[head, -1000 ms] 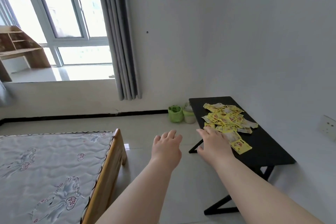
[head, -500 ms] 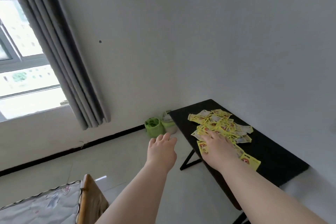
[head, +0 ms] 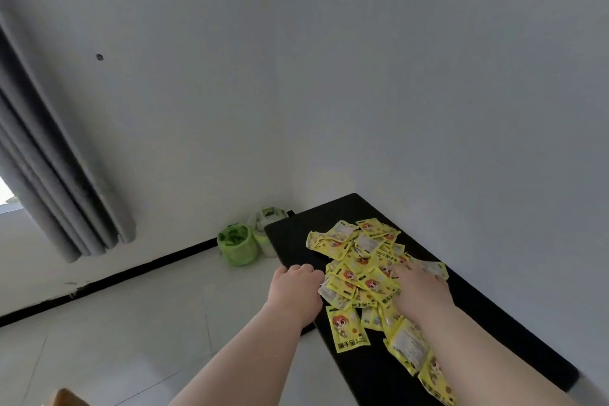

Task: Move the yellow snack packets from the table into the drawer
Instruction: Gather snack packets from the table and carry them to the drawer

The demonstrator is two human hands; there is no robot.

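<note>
**Packets** (head: 357, 262). Yellow snack packets are heaped loosely on the black table (head: 484, 326). They overlap, and some are turned face down. The heap is found between the two sets of fingers and ahead of them. A trail of strays is laid back beneath the right forearm toward the table's near end. None is seen lifted, so the task is judged barely begun.

**Left hand** (head: 295, 290). It is set at the heap's left flank, by the table's edge. Its fingers (head: 301, 270) are bent downward at the knuckles and kept close together. The tips are hidden, so it cannot be told whether a packet is pinched. The placement is judged to serve as a stop, so that nothing is pushed over the edge.

**Right hand** (head: 420, 293). It is laid palm-down on the heap's right side. Its fingers (head: 403, 270) are stretched forward and pressed flat on the packets. The tips are blurred and nothing is seen gripped. The placement is judged to be for raking the heap toward the left fingers, so that a bunch can be gathered between both hands.

**Drawer**. It is not in view.

**Surroundings**. A green bag (head: 237, 245) and a pale bag (head: 268, 224) are stood on the floor beyond the left fingertips, by the wall. A grey curtain (head: 56, 181) is hung well to the left of them.

**Handling note**. The packets look slick and are expected to slide, so a loose squeeze may spill some.
</note>
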